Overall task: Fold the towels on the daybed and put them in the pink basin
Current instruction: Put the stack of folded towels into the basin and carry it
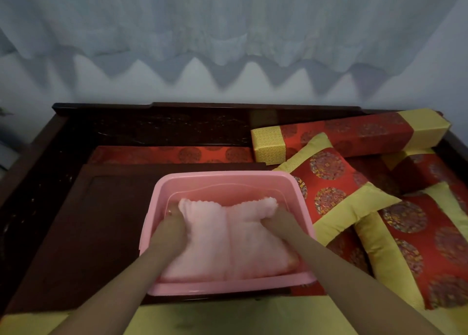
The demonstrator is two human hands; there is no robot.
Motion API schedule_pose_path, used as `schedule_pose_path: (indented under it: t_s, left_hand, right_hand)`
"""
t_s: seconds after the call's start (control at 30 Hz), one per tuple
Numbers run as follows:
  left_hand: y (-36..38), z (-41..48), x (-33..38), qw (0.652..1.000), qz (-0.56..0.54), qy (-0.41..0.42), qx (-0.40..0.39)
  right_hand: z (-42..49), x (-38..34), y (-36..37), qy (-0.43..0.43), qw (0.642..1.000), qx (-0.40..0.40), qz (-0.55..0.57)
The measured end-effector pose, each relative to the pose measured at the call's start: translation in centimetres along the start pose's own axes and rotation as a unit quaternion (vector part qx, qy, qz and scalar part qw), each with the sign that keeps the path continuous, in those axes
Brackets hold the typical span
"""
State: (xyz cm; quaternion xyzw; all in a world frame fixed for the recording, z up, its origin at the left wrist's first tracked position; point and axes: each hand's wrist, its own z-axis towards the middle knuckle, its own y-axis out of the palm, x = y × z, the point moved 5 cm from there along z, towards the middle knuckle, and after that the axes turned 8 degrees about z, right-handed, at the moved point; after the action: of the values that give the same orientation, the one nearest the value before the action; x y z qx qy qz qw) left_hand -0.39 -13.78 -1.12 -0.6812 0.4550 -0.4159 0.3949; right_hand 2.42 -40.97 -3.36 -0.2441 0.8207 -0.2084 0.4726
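Observation:
A pink plastic basin (228, 180) stands on a low dark wooden table on the daybed. Inside it lies a folded pale pink towel (228, 241), filling most of the basin's floor. My left hand (169, 230) grips the towel's left side, fingers tucked down along the basin's left wall. My right hand (278, 220) holds the towel's upper right corner, with the cloth bunched under its fingers. Both forearms reach in from the bottom edge of the view.
The low wooden table (96, 223) sits on the daybed's red and yellow mat (192, 317). Red and yellow cushions (336, 187) and a long bolster (349, 134) are piled to the right. The dark carved backrest (152, 124) runs behind, under a pale curtain.

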Motion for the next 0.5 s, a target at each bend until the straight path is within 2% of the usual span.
schedule_pose_path:
  t_s: [0.07,0.13,0.2,0.27,0.33,0.37,0.4,0.43,0.5]
  left_hand:
    - [-0.4,-0.1,0.5,0.985,0.149,0.063,0.062]
    - [-0.3,-0.3,1.1,0.957,0.246,0.13,0.086]
    - [-0.2,-0.7,1.3,0.938,0.31,0.143,0.066]
    - [1.0,-0.5,0.7,0.902,0.403,0.151,0.047]
    - [1.6,-0.2,0.3,0.873,0.465,0.143,0.025]
    - [1.5,-0.2,0.3,0.86,0.49,0.142,0.023]
    - [1.5,-0.3,0.4,0.852,0.503,0.146,0.018]
    - [1.0,-0.4,0.6,0.857,0.493,0.149,0.011]
    - [-0.8,-0.4,1.1,0.894,0.412,0.167,0.055]
  right_hand:
    - [-0.2,0.2,-0.5,-0.072,0.995,0.045,-0.059]
    - [-0.5,0.1,-0.4,-0.119,0.971,0.063,-0.2]
    - [-0.8,-0.3,-0.1,-0.164,0.92,0.103,-0.34]
    - [-1.2,-0.8,0.1,-0.2,0.864,0.141,-0.44]
    - [-1.0,-0.6,0.5,-0.194,0.815,0.127,-0.531]
    - [-1.1,-0.6,0.6,-0.19,0.805,0.116,-0.55]
    - [-1.1,-0.8,0.5,-0.191,0.806,0.112,-0.549]
    - [-1.4,-1.3,0.1,-0.195,0.822,0.112,-0.524]
    - [-2.1,-2.6,-1.5,-0.211,0.88,0.106,-0.413]
